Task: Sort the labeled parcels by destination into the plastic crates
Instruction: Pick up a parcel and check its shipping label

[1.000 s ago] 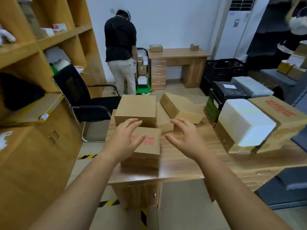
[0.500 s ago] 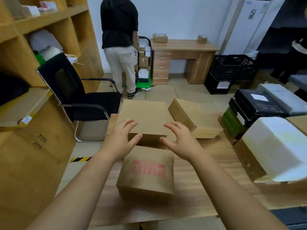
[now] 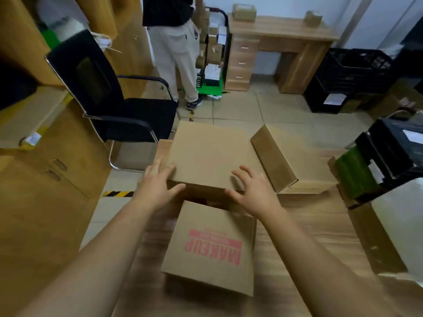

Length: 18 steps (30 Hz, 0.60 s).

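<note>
A plain brown cardboard parcel point(image 3: 210, 156) lies at the far side of the wooden table point(image 3: 309, 225). My left hand point(image 3: 158, 186) is at its near left corner, fingers spread and thumb along the front edge. My right hand point(image 3: 254, 191) hovers over its near right corner, fingers spread and slightly bent. Nearer to me lies a second parcel point(image 3: 212, 248) printed with red "MAKEUP" lettering, between my forearms. A third brown parcel point(image 3: 290, 159) lies tilted to the right. Black plastic crates point(image 3: 350, 74) stand on the floor at the far right.
A black chair point(image 3: 109, 104) stands left of the table, by wooden cabinets point(image 3: 52, 179). A person point(image 3: 176, 46) stands at a loaded trolley point(image 3: 212, 56) beside a desk point(image 3: 279, 35). Black, green and white boxes point(image 3: 384, 161) crowd the table's right side.
My view has dipped and moved closer to the table. Both hands have reached forward past the MAKEUP parcel to the near corners of the plain parcel behind it.
</note>
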Each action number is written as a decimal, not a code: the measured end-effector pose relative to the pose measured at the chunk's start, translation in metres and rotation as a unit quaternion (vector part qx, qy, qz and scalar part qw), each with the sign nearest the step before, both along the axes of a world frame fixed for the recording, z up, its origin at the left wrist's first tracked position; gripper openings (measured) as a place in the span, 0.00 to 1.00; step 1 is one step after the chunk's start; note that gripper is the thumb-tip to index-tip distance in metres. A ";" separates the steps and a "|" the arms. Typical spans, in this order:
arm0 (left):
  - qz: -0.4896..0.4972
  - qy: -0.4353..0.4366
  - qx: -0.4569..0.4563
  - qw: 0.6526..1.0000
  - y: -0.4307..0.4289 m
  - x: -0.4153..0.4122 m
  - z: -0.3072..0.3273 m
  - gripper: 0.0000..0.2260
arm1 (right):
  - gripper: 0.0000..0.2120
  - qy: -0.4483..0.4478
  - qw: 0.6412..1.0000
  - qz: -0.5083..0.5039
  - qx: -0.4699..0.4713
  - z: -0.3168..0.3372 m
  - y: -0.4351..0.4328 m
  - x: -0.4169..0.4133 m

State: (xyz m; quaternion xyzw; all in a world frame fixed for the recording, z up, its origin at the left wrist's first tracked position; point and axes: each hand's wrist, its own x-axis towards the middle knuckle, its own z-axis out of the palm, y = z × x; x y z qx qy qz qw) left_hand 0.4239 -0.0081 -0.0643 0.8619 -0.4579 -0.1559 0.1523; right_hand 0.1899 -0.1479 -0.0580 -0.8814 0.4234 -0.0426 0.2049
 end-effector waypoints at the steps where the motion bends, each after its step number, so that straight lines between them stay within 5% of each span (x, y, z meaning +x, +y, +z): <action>1: 0.007 0.012 0.012 1.000 -0.002 0.000 -0.004 0.32 | 0.29 0.008 1.000 0.001 0.003 -0.005 -0.003 0.001; 7: 0.052 0.077 -0.066 0.994 -0.010 -0.008 -0.019 0.31 | 0.28 -0.024 0.999 0.008 0.045 -0.020 -0.021 -0.004; 13: 0.107 0.155 -0.107 0.976 -0.011 -0.008 -0.024 0.42 | 0.30 -0.047 0.995 -0.022 0.082 -0.020 -0.030 -0.009; 18: 0.114 0.190 -0.125 0.967 -0.011 -0.006 -0.023 0.36 | 0.29 -0.052 0.995 -0.031 0.077 -0.023 -0.029 -0.005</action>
